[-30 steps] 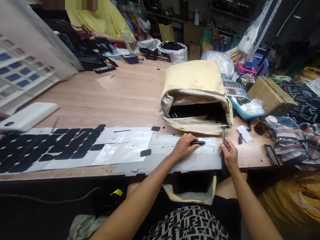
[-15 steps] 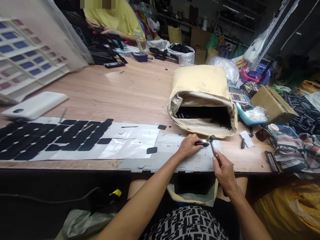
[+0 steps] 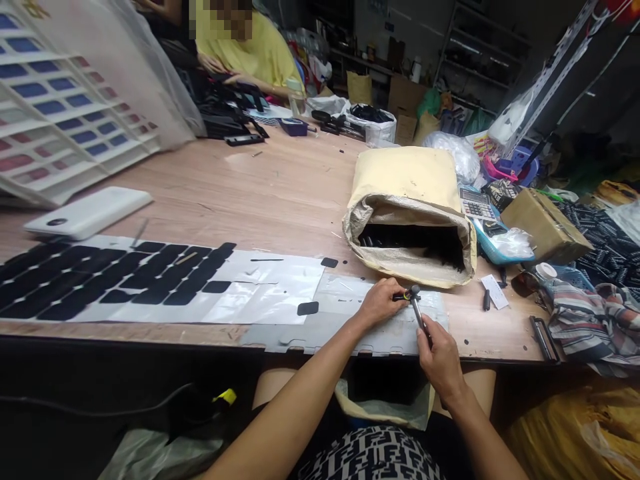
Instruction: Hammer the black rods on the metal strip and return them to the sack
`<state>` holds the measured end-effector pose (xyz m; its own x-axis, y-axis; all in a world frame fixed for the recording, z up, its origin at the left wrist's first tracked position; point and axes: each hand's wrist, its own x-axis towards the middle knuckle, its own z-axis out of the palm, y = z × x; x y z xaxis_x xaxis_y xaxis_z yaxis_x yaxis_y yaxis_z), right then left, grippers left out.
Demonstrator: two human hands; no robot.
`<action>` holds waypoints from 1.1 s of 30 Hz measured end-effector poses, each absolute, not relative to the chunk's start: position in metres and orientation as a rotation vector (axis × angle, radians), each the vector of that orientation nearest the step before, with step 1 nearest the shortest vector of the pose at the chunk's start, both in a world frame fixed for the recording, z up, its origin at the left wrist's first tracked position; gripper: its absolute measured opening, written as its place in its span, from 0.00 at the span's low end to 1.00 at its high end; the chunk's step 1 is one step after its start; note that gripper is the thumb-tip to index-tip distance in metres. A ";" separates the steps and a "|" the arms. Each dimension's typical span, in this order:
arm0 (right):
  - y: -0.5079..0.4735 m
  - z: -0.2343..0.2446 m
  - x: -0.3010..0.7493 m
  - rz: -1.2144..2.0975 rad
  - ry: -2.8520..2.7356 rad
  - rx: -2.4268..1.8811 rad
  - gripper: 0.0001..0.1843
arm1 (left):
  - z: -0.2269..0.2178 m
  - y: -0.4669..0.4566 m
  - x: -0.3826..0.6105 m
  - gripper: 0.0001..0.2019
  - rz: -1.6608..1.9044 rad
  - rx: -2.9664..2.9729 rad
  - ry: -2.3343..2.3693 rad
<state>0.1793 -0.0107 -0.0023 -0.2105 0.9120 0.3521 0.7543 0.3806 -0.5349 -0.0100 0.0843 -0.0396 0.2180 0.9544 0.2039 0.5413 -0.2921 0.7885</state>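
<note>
My left hand [image 3: 383, 302] is closed around a small black piece [image 3: 400, 297] above the grey mat at the table's front edge. What kind of part it is, I cannot make out. In my right hand [image 3: 440, 352] is a hammer [image 3: 417, 312], its fingers wrapped round the handle. The hammer's head is right at the black piece, beside my left fingertips; whether they touch is unclear. Just beyond both hands lies a cream sack [image 3: 407, 180], its mouth facing me and dark pieces inside. Under my forearms the grey mat [image 3: 300, 339] covers part of the table.
White sheets with rows of black patches [image 3: 125, 277] stretch to the left. Behind them lie a white box-like object [image 3: 90, 212] and a slatted rack [image 3: 75, 113]. At right are a calculator [image 3: 477, 203], a cardboard box [image 3: 547, 223] and striped cloth [image 3: 583, 320]. A person in yellow [image 3: 250, 60] sits across.
The hammer's head has shifted slightly left and down, onto or close by the black piece. My view has tilted a little, so the table appears lower and further right.
</note>
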 end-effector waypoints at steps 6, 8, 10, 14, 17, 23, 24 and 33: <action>0.004 -0.007 0.190 0.309 -1.950 -1.473 0.21 | -0.037 0.084 -0.010 0.06 0.897 1.919 1.400; 0.014 -0.008 0.197 0.279 -1.909 -1.513 0.22 | -0.038 0.084 -0.010 0.06 0.904 1.918 1.401; 0.024 -0.012 0.205 0.277 -1.876 -1.545 0.22 | -0.039 0.083 -0.010 0.06 0.916 1.916 1.391; 0.037 -0.020 0.216 0.483 -1.728 -1.595 0.23 | -0.036 0.085 -0.013 0.07 0.904 1.915 1.350; 0.038 -0.022 0.219 0.768 -1.545 -1.531 0.29 | -0.026 0.081 -0.020 0.10 0.899 1.907 1.256; 0.035 -0.022 0.219 0.904 -1.370 -1.432 0.31 | -0.015 0.019 -0.035 0.07 0.849 2.122 1.041; 0.035 -0.023 0.219 0.899 -1.366 -1.436 0.31 | -0.017 0.004 -0.036 0.06 0.821 2.153 1.039; 0.034 -0.028 0.219 0.899 -1.353 -1.461 0.30 | -0.061 -0.075 -0.015 0.11 0.855 2.488 1.342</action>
